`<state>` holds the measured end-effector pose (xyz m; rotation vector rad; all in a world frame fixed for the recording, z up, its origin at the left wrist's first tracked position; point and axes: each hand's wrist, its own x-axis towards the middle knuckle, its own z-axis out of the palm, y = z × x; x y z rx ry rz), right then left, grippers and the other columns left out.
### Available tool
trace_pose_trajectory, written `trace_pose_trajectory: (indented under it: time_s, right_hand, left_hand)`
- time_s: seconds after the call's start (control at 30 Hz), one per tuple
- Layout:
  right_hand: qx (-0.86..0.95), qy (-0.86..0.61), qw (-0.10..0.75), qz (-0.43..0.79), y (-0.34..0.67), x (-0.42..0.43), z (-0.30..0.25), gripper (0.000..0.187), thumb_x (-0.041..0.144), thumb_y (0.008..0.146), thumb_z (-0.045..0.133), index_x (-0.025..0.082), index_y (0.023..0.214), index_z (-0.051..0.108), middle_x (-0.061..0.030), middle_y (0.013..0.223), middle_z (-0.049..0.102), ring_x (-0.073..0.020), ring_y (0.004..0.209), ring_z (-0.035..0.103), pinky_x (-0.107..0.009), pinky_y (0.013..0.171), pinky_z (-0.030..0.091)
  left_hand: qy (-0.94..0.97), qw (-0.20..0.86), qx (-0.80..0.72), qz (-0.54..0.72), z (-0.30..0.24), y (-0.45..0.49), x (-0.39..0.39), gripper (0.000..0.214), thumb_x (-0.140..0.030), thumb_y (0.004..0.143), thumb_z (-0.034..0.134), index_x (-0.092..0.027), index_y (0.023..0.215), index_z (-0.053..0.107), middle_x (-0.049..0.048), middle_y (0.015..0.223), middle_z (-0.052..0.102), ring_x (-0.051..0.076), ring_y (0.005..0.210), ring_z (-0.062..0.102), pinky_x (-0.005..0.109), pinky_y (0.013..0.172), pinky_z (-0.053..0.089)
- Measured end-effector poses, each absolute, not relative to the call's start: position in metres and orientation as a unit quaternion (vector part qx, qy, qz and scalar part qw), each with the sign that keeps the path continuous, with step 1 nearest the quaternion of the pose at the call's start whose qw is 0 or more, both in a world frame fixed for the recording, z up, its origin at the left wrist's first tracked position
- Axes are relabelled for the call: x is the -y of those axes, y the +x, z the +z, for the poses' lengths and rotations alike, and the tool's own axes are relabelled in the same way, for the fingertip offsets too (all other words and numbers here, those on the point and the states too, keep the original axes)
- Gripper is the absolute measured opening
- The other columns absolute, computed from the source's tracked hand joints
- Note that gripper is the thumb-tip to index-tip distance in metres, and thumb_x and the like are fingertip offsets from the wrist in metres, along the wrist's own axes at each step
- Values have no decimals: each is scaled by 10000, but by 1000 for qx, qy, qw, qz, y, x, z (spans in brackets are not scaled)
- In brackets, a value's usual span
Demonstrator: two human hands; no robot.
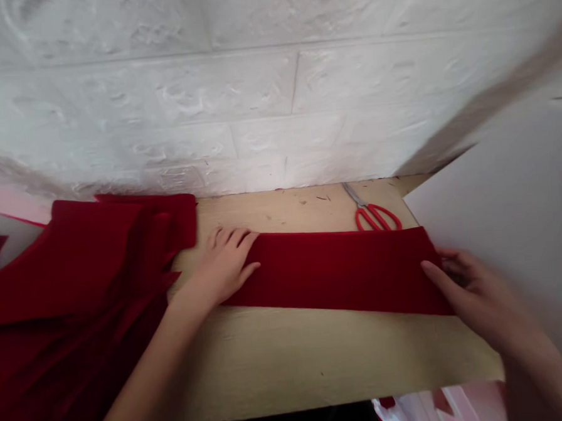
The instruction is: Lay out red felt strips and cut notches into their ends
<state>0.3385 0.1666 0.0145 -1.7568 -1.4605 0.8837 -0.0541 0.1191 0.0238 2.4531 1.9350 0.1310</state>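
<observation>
A long strip of dark red fabric lies flat across the wooden table. My left hand rests palm down on the strip's left end, its fingers stretched out and somewhat apart. At the right end, my right hand grips the edge, thumb on top and fingers curled behind it. Beyond the strip's far edge lie scissors with red handles, their blades pointing at the wall. To the left of my left hand is a heap of red fabric pieces.
A white textured brick-pattern wall closes off the back of the table. A large pale panel stands at the right. Below the front edge, a whitish plastic bag is partly visible. Small thread scraps lie near the wall.
</observation>
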Motion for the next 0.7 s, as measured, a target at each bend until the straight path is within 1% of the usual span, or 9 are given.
trace_pose_trajectory:
  time_s: [0.07,0.13,0.2,0.27,0.37,0.43,0.5,0.6,0.7]
  right_hand:
    - [611,-697,301,223,345,-167,9,343,500,788,610,225,993,626,-73,745,690,-238,595,623,-384,550,505]
    - [628,-710,278,159,350,-170,4,332,485,802,562,216,984,630,-73,758,696,-235,600,618,-379,561,477]
    - [617,-719,280,156,353,-173,0,335,485,810,532,211,980,624,-74,771,702,-237,626,632,-370,572,473]
    - [605,-727,284,158,354,-177,-4,331,481,814,510,209,973,614,-70,748,688,-232,615,623,-362,564,460]
    - [604,-731,287,139,355,-180,-8,288,444,802,504,215,949,599,-57,704,656,-217,581,588,-353,560,435]
    - [606,-726,283,160,354,-179,-8,279,434,799,507,215,951,589,-47,677,638,-211,566,574,-348,552,431]
    - [607,-715,266,223,352,-172,-7,319,463,815,507,209,991,585,-37,660,627,-212,557,569,-342,525,433]
    - [615,-678,249,316,342,-156,-2,376,524,859,503,207,1046,580,-20,649,607,-210,553,567,-330,485,434]
    - [633,-647,259,336,330,-144,2,381,549,886,514,216,1060,581,-13,665,603,-198,557,565,-320,492,440]
  left_hand:
    - [774,-15,-631,49,20,-60,-120,472,-384,963,529,-139,1364,565,191,1309,627,373,1236,544,588,1118,333]
    - [762,-15,-644,64,21,-66,-120,475,-431,953,537,-139,1322,598,198,1236,658,383,1175,573,597,1066,359]
    - [752,18,-652,92,24,-72,-119,463,-464,948,543,-158,1288,614,170,1184,687,359,1112,610,592,1057,350]
    - [740,69,-655,137,28,-75,-117,407,-484,936,555,-199,1213,644,109,1082,721,300,1008,646,577,1070,331]
    - [687,159,-665,245,30,-75,-109,325,-511,897,590,-216,1009,671,37,843,698,231,845,648,500,983,425]
    - [624,227,-661,349,30,-76,-101,293,-497,884,618,-204,881,636,31,796,667,218,835,657,407,855,501]
    - [559,272,-642,449,30,-77,-92,253,-444,889,642,-207,816,588,28,804,665,216,895,684,358,812,531]
    - [513,254,-617,540,35,-80,-82,164,-343,903,646,-233,816,560,-31,776,668,200,930,701,396,934,529]
    - [499,196,-573,619,41,-85,-78,123,-292,920,615,-249,842,530,-124,719,626,133,762,676,435,950,504]
